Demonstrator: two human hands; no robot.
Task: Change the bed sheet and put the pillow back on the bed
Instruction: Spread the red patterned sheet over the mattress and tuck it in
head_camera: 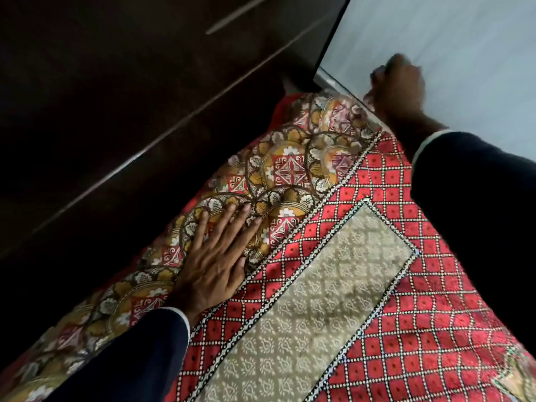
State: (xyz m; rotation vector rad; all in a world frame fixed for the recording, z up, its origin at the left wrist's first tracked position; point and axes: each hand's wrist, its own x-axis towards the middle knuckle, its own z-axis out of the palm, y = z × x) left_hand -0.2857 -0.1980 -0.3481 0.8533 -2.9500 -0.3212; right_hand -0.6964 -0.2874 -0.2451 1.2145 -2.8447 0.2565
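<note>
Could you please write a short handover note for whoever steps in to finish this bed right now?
Left hand: flat, fingers straight, pressing on the floral border of the patterned sheet.
Right hand: fingers curled at the sheet's far corner by the pale wall; whether it grips cloth cannot be told.
Sheet: spread over the bed, its border lying along the dark wooden panel.
Done: the sheet appears laid out on this side.
Left: probably smooth and tuck the far corner, then put the pillow back; no pillow is in view.
</note>
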